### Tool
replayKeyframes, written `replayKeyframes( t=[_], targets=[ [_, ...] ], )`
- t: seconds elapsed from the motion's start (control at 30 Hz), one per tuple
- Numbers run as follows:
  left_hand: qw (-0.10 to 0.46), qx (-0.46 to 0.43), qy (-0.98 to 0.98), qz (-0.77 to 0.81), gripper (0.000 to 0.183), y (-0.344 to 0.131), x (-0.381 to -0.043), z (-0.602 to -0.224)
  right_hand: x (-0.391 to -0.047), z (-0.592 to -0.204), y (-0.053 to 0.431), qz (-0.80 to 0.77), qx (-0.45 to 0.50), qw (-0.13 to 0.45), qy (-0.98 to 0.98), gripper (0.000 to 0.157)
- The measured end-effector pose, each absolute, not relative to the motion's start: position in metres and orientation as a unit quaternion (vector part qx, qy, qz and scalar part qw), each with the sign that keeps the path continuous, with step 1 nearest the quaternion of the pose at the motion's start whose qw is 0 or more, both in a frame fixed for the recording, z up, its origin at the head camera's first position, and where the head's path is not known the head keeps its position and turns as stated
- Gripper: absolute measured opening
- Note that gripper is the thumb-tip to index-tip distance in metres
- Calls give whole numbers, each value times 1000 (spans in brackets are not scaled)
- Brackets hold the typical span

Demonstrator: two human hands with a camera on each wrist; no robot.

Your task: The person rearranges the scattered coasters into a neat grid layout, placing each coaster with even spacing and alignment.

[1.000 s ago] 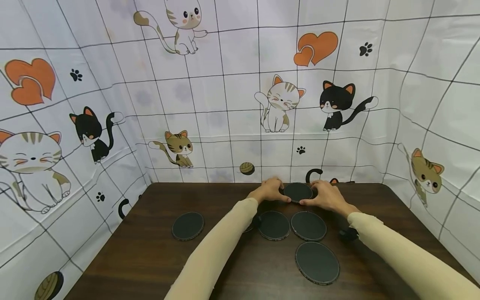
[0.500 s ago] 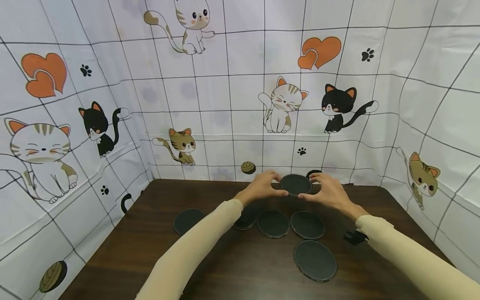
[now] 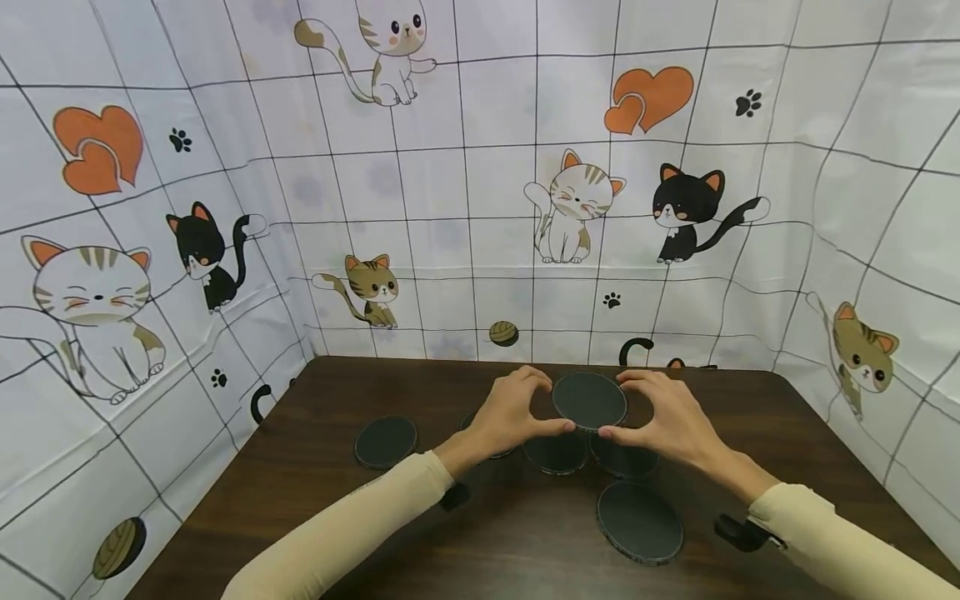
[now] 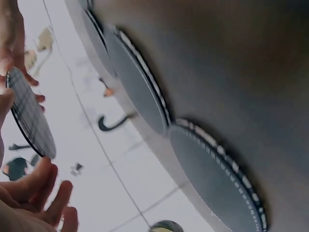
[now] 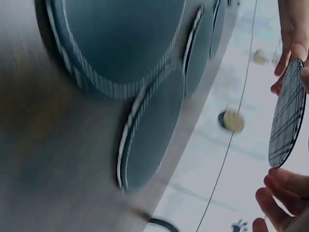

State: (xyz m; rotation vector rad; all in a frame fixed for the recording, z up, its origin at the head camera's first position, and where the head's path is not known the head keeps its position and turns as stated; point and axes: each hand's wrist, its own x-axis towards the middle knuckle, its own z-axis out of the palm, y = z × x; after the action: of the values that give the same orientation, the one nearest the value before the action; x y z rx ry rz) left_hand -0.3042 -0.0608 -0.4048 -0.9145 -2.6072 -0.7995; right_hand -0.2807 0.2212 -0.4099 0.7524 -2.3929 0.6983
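My left hand (image 3: 510, 417) and right hand (image 3: 667, 417) together hold a dark round coaster (image 3: 589, 400) by opposite edges, thumbs at the near side and fingers on the far side. It is raised off the table, tilted with its dark face toward the head camera. Both wrist views reveal a plaid underside on this coaster (image 4: 31, 116). Below it lie two more dark coasters, one at left (image 3: 555, 454) and one at right (image 3: 626, 460), partly covered by the held one and the hands. Another coaster (image 3: 640, 522) lies nearer the front. My left hand largely hides a further coaster (image 3: 468, 420).
A separate coaster (image 3: 386, 442) lies to the left on the brown wooden table (image 3: 285, 500). Beyond the table's back edge hangs a white gridded sheet (image 3: 435, 200) printed with cats, hearts and paws, which also runs along both sides.
Both hands have lifted the coaster from near the table's back edge and brought it closer, over the row of coasters. The head view has shifted slightly.
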Motion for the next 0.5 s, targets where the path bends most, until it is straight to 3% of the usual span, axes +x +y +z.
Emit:
replayKeyframes(
  t=[0.27, 0.5],
  targets=[
    [156, -321, -906, -228, 67, -87, -246, -403, -234, -416, 198, 290, 280, 213, -890, 70],
    [100, -316, -913, -238, 63, -106, -213, -416, -204, -429, 182, 266, 284, 183, -903, 76]
  ],
)
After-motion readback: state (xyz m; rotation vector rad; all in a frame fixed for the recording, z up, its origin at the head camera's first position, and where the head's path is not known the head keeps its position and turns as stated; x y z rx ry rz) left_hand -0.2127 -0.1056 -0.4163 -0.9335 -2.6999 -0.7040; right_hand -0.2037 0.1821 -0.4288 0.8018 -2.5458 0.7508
